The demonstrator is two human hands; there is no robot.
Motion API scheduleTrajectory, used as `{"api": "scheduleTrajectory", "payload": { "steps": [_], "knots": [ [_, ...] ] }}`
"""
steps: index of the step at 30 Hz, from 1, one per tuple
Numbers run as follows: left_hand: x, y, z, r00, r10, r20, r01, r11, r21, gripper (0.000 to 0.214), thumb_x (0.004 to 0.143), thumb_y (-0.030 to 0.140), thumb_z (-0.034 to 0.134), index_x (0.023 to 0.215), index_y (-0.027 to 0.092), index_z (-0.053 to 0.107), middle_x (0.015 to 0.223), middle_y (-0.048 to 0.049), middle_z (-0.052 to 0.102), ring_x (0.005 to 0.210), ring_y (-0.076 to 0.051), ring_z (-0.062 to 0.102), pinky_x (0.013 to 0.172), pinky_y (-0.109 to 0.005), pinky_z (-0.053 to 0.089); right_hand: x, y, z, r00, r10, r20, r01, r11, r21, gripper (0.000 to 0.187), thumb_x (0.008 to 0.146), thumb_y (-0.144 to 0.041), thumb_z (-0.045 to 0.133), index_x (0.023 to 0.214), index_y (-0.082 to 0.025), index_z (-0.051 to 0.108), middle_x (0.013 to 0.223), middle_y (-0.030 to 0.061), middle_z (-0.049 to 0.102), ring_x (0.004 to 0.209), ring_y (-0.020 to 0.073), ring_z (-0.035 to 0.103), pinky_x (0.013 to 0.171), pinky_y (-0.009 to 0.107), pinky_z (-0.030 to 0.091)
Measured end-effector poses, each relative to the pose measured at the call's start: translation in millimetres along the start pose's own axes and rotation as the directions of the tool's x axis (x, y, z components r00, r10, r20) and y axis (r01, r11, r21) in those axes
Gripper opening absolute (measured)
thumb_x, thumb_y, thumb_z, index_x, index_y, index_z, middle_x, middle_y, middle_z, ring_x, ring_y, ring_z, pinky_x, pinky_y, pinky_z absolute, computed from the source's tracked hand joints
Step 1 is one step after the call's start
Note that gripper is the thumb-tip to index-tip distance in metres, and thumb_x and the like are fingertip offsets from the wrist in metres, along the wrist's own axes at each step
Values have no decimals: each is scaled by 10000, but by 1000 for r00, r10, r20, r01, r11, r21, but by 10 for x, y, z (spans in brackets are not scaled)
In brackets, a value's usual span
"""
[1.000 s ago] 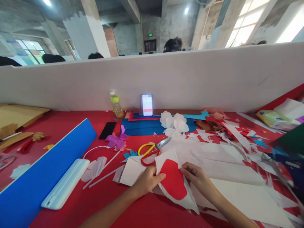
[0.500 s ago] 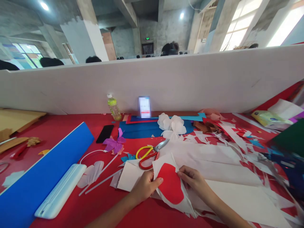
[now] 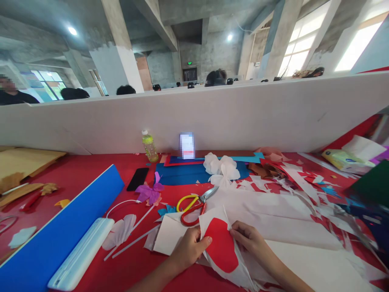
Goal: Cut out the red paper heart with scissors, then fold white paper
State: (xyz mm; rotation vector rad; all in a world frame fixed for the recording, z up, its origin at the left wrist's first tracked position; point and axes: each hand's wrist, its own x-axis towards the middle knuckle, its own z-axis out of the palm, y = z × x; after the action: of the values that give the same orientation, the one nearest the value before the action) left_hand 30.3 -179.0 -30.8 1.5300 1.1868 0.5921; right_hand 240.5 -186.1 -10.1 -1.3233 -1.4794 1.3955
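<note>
Pressing its thumb onto the 9 o'clock edge of a red petal-like shape [image 3: 221,247], the left hand [image 3: 190,247] holds that shape and the white sheets [image 3: 215,213] behind it, its fingers tucked mostly out of sight. The right hand [image 3: 245,235] has thumb and fingertips drawn narrowly together at the 2 o'clock edge, pinching the white margin. The red shape sits between the 2 hands, low in the view, tilted so its narrower end points toward 11 o'clock. Taking the shape as the dial's centre, scissors [image 3: 202,198] with 1 yellow and 1 red handle lie near at 11 o'clock, blades aimed toward 2. White card [image 3: 168,235] lies by the left hand at 9 o'clock, while broad white paper [image 3: 306,257] spreads from 1 to 4 o'clock. Farther off at 12 o'clock rests a white paper flower [image 3: 223,167]; a purple flower [image 3: 149,192] and a black phone [image 3: 137,179] lie at 10 o'clock. A bottle [image 3: 149,148] stands at 11 o'clock beside the pale partition [image 3: 258,115]. At 9 o'clock a white device [image 3: 80,255] with a cable lies against a blue board [image 3: 65,221].
</note>
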Motion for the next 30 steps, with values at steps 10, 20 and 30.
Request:
{"api": "scheduleTrajectory", "payload": {
  "steps": [10,20,30],
  "knots": [
    [-11,93,-3,999,10,34,-9,1000,-9,282,791,400,474,826,136,569,536,40,477,423,-73,382,418,-189,282,-4,106,-22,1000,9,-17,-9,1000,-20,421,751,-585,474,656,-176,496,514,-54,376,463,88,347,465,232,274],
    [12,20,-12,999,-5,33,6,1000,-13,351,786,453,472,885,138,593,620,19,550,453,-84,418,459,-208,335,-25,67,-35,999,-18,34,20,999,-41,337,800,-487,476,683,-172,499,589,-30,426,547,104,388,525,239,315],
    [-70,135,4,998,63,23,-64,997,50,324,774,420,502,857,138,638,698,-11,617,662,-156,524,636,-249,412,-66,-51,-78,959,-35,281,7,995,102,284,774,-435,537,737,-155,557,669,-5,523,587,108,443,541,227,341]
  ]
}}
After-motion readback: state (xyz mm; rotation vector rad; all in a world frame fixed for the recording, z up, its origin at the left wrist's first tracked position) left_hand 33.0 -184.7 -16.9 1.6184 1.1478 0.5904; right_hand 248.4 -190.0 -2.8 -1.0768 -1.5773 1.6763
